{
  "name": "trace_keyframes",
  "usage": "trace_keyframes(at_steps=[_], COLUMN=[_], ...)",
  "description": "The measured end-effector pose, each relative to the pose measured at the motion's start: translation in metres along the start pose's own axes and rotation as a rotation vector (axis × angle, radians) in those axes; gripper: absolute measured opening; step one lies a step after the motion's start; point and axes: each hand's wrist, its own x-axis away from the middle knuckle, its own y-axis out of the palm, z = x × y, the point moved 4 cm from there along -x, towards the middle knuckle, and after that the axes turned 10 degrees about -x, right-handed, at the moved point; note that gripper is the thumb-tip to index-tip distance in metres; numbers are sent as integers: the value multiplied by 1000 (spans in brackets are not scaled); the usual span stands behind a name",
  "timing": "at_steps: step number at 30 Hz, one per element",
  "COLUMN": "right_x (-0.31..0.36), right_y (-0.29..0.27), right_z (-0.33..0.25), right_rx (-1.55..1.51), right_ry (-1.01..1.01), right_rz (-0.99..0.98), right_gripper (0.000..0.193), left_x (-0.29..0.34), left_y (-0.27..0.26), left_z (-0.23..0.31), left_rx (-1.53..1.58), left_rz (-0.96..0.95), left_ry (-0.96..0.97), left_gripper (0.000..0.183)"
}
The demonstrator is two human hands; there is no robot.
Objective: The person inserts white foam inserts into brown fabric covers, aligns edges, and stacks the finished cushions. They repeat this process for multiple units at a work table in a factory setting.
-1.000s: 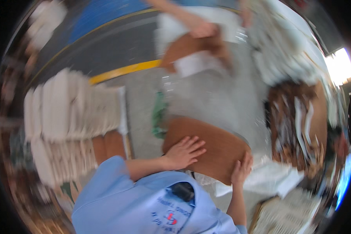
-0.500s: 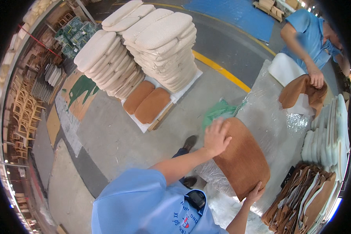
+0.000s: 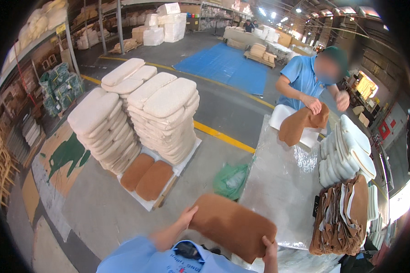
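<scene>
A brown cushion (image 3: 232,227) is held out in front of the person's blue shirt (image 3: 146,257), its broad face turned up and its long side slanting down to the right. The left hand (image 3: 187,217) grips its left end, and the right hand (image 3: 269,250) is closed on the lower right corner, thumb on top. The cushion lies across the view of the table's near left corner; from here I can't tell whether its underside touches anything.

The table (image 3: 275,195) is covered in clear, shiny plastic. A crumpled green bag (image 3: 231,179) sits just beside its left edge, beyond the cushion. On the table's right side stands a thick pile of brown covers (image 3: 341,216), upright and packed together, and behind it a stack of white pads (image 3: 344,152).

At the far end a co-worker (image 3: 300,77) in blue holds a brown cover (image 3: 298,125) with one hand, over a white pad (image 3: 282,114); the other hand is raised, slightly blurred.

To the left, a pallet (image 3: 143,200) carries tall stacks of cream cushions (image 3: 164,118), with two brown cushions (image 3: 155,181) side by side at the near end. Past them, a yellow line (image 3: 225,136) crosses the floor, and farther off lies a blue mat (image 3: 228,68).
</scene>
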Motion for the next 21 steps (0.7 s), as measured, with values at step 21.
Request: trace_keyframes(at_steps=[21], right_x=[-36], right_y=[387], right_z=[198], right_rx=[64], right_ry=[373], right_rz=[-295], right_gripper=[56], left_x=[21], left_y=[-405], left_z=[-42], left_rx=[64], left_rz=[502], left_ry=[-206], left_gripper=[50])
